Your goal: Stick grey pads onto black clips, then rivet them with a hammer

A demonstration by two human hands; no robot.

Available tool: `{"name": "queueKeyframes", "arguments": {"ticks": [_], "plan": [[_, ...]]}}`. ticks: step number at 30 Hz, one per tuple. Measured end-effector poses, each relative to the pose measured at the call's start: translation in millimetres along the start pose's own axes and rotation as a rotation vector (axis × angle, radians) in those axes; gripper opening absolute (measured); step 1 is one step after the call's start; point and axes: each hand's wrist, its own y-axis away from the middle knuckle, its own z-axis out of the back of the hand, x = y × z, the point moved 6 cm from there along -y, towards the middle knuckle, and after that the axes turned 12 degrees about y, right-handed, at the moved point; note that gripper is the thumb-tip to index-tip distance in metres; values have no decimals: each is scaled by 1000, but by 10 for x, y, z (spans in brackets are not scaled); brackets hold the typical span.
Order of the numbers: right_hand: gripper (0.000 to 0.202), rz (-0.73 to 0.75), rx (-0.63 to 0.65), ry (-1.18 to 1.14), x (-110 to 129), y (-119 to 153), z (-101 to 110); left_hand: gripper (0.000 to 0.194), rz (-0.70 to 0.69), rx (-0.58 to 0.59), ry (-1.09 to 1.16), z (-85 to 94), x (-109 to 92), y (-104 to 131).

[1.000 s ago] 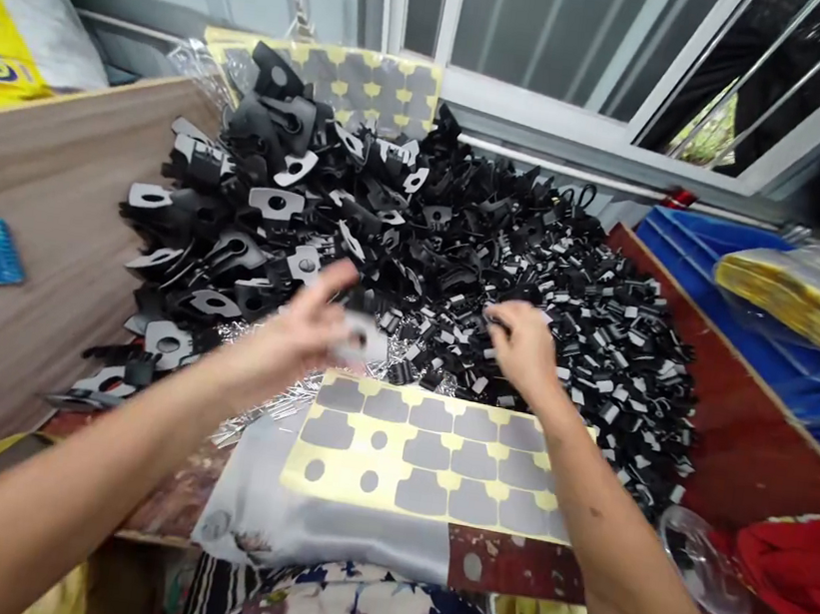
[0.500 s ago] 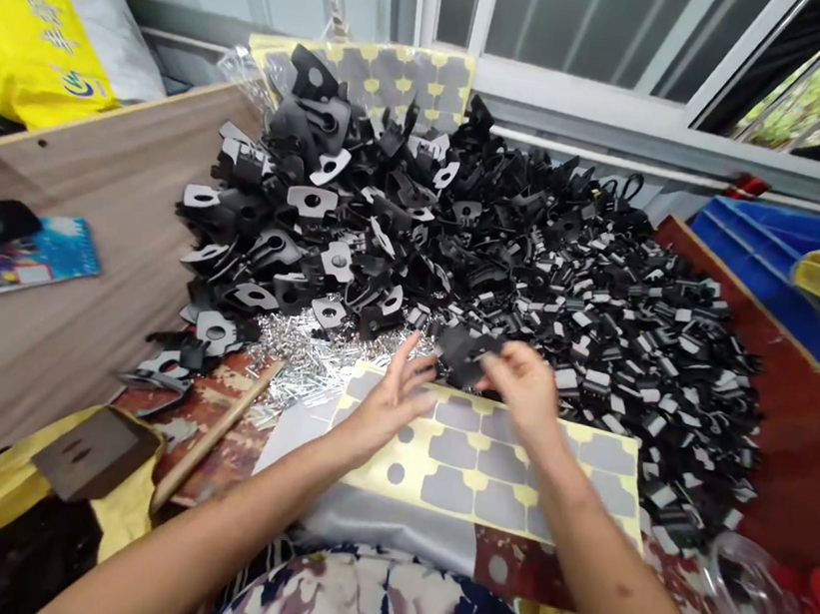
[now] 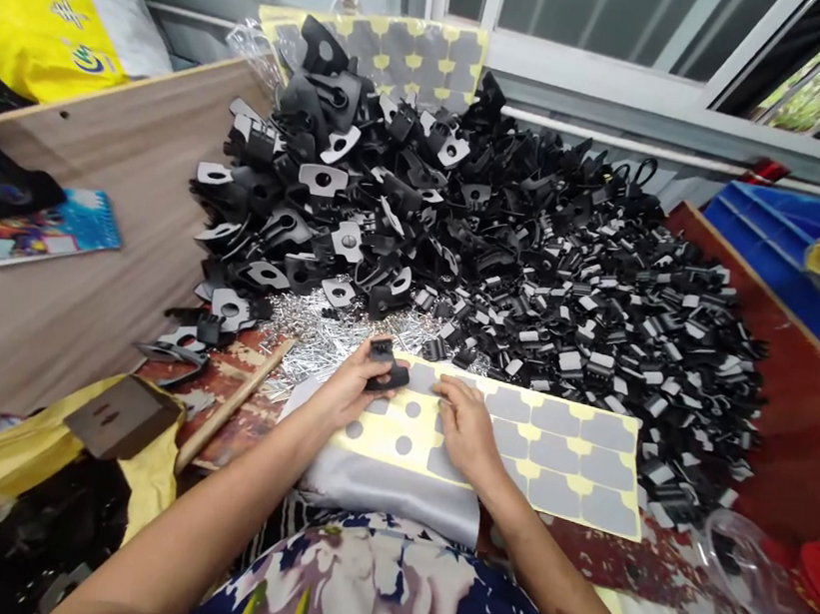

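Observation:
My left hand (image 3: 347, 391) is closed around a black plastic clip (image 3: 390, 369), held just over the left end of a yellow sticker sheet (image 3: 405, 462). The sheet carries rows of grey stickers (image 3: 557, 455), with a few grey round dots near its left end. My right hand (image 3: 467, 429) rests over the sheet, fingers bent and drawn together, the fingertips at a grey sticker in the upper row. Whatever is between those fingertips is too small to make out. A grey cloth (image 3: 392, 496) lies under the sheet's near edge.
Behind the sheet rises a big heap of black clip parts (image 3: 606, 313), with silver pins (image 3: 323, 336) at its left. A wooden stick (image 3: 235, 405) lies left of my left hand. A clear plastic tub (image 3: 753, 574) stands at right, and a blue crate (image 3: 773, 244) behind it.
The black clip has passed from my right hand to my left, which was open before. My right hand has come down and left onto the sticker sheet. The view has shifted slightly.

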Motion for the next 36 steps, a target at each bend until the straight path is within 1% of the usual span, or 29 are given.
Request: {"name": "queueKeyframes", "arguments": {"ticks": [2, 3, 4, 5, 7, 8, 9, 10, 11, 12, 13, 14, 15, 16, 18, 21, 28, 36], "plan": [[31, -28, 17, -21, -14, -8, -32, 62, 42, -14, 73, 68, 28, -41], [30, -51, 47, -58, -32, -13, -13, 62, 47, -23, 106, 99, 29, -65], [28, -68, 114, -112, -47, -16, 12, 60, 45, -35, 133, 129, 25, -89], [27, -71, 224, -185, -50, -12, 36, 58, 36, -50, 151, 155, 17, -111], [29, -38, 491, -383, -6, 27, 97, 54, 20, -72, 161, 184, 2, -140], [29, -13, 586, -484, 32, 50, 149, 53, 20, -78, 158, 186, 0, -141], [28, 6, 619, -568, 66, 56, 216, 54, 21, -79, 151, 176, -4, -128], [26, 9, 572, -619, 85, 38, 293, 57, 18, -70, 143, 152, -10, -102], [24, -3, 463, -626, 91, 4, 371, 60, 17, -48, 133, 113, -16, -61], [23, -19, 327, -592, 96, -27, 441, 62, 22, -13, 124, 57, -17, -7], [22, -33, 199, -532, 113, -48, 493, 63, 35, 33, 123, -11, -12, 57], [21, -40, 97, -464, 147, -59, 523, 60, 53, 82, 131, -85, -1, 127], [21, -39, 28, -401, 194, -64, 531, 56, 76, 124, 147, -158, 17, 197], [22, -31, -8, -352, 245, -66, 519, 52, 100, 156, 168, -224, 39, 261], [23, -12, -28, -304, 329, -69, 473, 47, 120, 191, 208, -325, 80, 354], [20, 4, -18, -295, 363, -65, 406, 44, 129, 204, 236, -399, 136, 403], [15, 3, -12, -284, 319, -39, 332, 43, 159, 302, 259, -470, 181, 449], [13, 10, -35, -278, 348, -27, 306, 38, 156, 281, 300, -476, 206, 447]]}}
